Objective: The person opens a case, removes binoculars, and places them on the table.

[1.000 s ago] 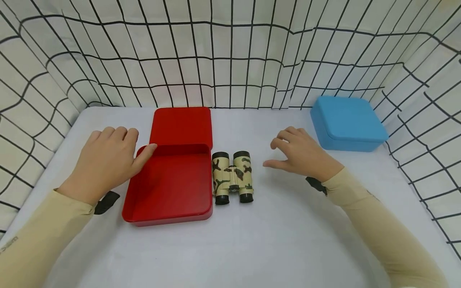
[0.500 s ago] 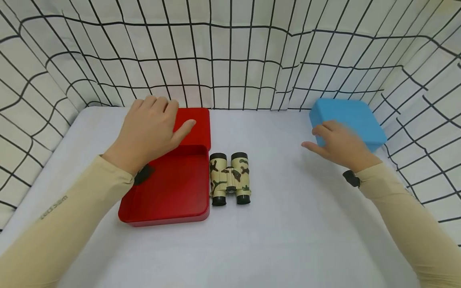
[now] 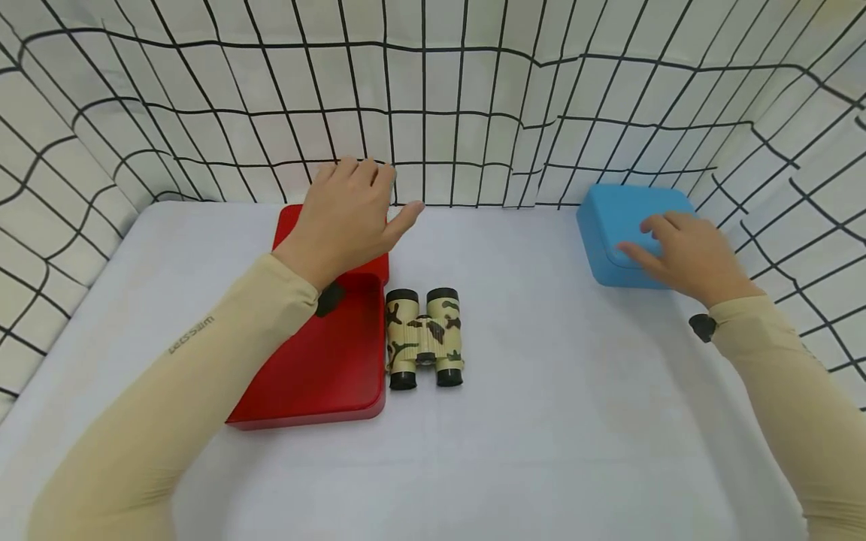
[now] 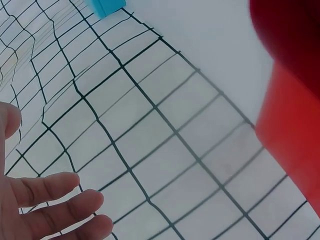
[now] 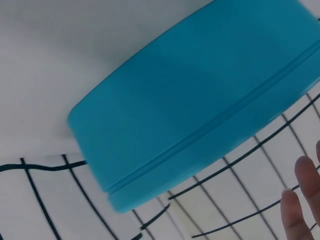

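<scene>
My left hand [image 3: 352,222] hovers over the lid of an open red box [image 3: 318,376], thumb held apart and fingers relaxed, holding nothing. Part of the box is hidden behind that hand and forearm. My right hand [image 3: 697,259] is over the front right part of a closed blue box [image 3: 629,218], its fingers loosely bent; the right wrist view shows a gap between the fingertips [image 5: 295,215] and the blue box [image 5: 200,100]. Toy-like camouflage binoculars [image 3: 425,338] lie flat along the red box's right side, with neither hand on them.
A white table surface [image 3: 528,421] carries the boxes and binoculars. Black grid lines on white walls [image 3: 440,98] enclose the back and both sides. The blue box stands close to the back right corner.
My left hand has moved right and away from me, from the red box's left edge to above its lid. My right hand has shifted right, from beside the binoculars to over the blue box.
</scene>
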`<act>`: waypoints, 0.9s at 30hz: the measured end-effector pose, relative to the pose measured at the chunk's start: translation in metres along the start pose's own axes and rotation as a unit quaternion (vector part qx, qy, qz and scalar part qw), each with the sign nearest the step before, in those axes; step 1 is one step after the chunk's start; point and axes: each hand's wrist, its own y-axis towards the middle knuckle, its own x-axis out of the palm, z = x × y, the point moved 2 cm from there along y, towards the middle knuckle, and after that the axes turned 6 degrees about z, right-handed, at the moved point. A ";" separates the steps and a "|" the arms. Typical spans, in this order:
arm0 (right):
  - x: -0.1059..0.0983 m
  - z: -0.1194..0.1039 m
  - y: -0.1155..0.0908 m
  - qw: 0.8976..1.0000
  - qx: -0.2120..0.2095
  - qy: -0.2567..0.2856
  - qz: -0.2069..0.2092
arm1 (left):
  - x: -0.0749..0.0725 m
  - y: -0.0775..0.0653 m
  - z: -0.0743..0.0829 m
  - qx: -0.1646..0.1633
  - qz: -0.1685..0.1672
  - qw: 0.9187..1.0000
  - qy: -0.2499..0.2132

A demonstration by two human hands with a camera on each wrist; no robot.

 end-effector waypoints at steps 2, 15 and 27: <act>0.001 0.008 -0.001 1.000 0.006 -0.004 0.002 | 0.003 0.005 0.005 0.001 -0.001 1.000 -0.002; 0.015 0.051 -0.004 0.996 0.073 0.001 -0.059 | 0.033 0.043 0.054 0.025 0.003 1.000 0.018; 0.026 0.077 -0.010 0.989 0.108 0.008 -0.097 | 0.065 0.065 0.099 0.035 -0.062 0.997 0.001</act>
